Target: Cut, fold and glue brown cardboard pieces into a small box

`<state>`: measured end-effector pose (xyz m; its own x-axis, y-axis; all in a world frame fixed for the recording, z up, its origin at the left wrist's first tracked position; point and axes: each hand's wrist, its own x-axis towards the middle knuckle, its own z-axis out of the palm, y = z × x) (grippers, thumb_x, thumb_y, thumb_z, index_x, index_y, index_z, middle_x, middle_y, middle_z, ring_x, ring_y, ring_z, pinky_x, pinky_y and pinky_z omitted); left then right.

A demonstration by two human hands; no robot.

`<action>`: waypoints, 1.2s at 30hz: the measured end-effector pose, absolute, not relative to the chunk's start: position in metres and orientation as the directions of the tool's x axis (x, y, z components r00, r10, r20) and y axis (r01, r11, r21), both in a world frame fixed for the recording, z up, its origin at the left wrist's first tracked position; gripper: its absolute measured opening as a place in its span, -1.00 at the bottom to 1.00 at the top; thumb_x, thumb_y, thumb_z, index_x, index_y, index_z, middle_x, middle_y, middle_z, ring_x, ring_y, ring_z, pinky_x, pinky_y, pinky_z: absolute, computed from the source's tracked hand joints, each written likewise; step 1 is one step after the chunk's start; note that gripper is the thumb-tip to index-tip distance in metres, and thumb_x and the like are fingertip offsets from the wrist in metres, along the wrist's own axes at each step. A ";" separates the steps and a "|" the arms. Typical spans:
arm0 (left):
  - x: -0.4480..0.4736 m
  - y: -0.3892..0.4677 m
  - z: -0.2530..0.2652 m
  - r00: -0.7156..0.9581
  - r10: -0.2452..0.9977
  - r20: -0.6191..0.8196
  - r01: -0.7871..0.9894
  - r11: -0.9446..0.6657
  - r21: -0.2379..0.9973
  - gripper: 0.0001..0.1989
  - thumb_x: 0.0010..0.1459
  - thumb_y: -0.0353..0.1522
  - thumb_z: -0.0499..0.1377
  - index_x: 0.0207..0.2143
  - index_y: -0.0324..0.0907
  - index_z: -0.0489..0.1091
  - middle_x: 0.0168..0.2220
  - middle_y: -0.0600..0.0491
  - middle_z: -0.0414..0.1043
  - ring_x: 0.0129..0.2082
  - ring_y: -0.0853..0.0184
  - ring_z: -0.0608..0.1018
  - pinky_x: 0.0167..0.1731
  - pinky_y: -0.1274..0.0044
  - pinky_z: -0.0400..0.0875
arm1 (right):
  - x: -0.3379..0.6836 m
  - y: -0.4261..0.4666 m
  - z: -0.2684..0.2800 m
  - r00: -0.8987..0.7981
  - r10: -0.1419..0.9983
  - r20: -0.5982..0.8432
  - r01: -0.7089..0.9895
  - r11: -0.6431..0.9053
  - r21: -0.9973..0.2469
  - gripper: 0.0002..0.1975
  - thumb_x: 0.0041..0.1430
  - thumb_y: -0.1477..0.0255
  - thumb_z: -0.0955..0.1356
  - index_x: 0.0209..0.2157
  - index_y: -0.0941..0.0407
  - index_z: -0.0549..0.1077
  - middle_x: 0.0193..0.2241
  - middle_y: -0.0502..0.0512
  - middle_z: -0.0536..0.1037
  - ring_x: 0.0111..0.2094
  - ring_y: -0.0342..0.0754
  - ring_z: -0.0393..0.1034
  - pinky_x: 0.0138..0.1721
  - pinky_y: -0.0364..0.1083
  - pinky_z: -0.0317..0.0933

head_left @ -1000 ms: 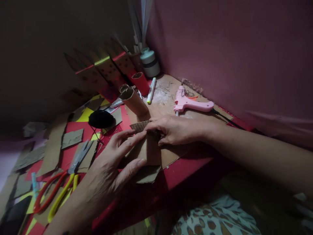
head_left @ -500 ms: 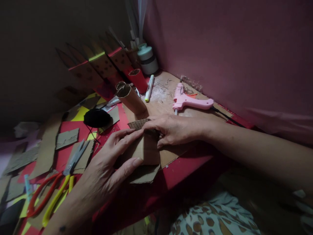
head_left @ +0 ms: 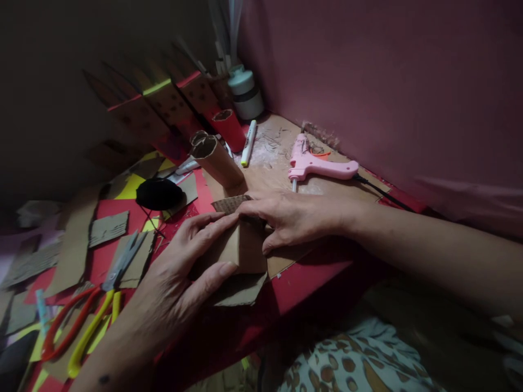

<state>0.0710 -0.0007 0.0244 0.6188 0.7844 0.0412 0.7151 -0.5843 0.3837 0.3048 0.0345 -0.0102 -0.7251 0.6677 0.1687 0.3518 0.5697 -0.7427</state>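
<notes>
Between my two hands stands a folded cardboard box shape (head_left: 250,253) with flaps sticking out at its base and far side. My left hand (head_left: 186,267) grips it from the left, thumb on the near face and fingers over the top edge. From the right, my right hand (head_left: 286,218) holds its upper far corner, fingertips partly hidden behind it. A brown cardboard tube (head_left: 216,160) stands just beyond the hands. To the right of the tube lies a pink glue gun (head_left: 314,163), its nozzle near my right hand.
Scissors (head_left: 108,286) with red and yellow handles lie at left among cardboard scraps (head_left: 108,228). Behind them sits a black ball of yarn (head_left: 160,194). A highlighter (head_left: 249,144), a red tube (head_left: 231,130) and a lidded jar (head_left: 245,92) stand farther back, near the pink wall (head_left: 388,81).
My hands keep the same hold on the cardboard box shape. The view has shifted slightly, so the things at left sit a little farther left.
</notes>
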 end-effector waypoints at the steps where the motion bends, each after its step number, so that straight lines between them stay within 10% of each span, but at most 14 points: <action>1: 0.071 -0.001 0.025 0.619 0.785 0.036 0.717 -0.583 0.382 -0.55 0.32 -0.14 0.05 0.24 0.31 0.13 0.18 0.14 0.21 0.20 0.18 0.33 0.07 0.44 0.41 | 0.305 0.035 -0.011 -0.720 0.670 0.184 0.339 0.570 -0.748 -0.57 -0.05 0.60 0.49 -0.11 0.13 0.41 -0.05 0.14 0.43 -0.05 0.06 0.33 -0.07 -0.01 0.26; 36: 0.069 -0.002 0.024 0.616 0.787 0.030 0.719 -0.577 0.388 -0.54 0.32 -0.13 0.05 0.24 0.34 0.11 0.19 0.18 0.19 0.22 0.22 0.30 0.12 0.48 0.35 | 0.303 0.032 -0.006 -0.747 0.653 0.128 0.388 0.584 -0.713 -0.60 0.03 0.55 0.48 -0.08 0.15 0.36 -0.01 0.17 0.38 0.03 0.06 0.28 0.01 -0.01 0.22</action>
<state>0.0688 -0.0019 0.0244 0.6158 0.7874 0.0301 0.7186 -0.5769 0.3883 0.3035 0.0320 -0.0063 -0.7467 0.6526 0.1284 0.3875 0.5837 -0.7135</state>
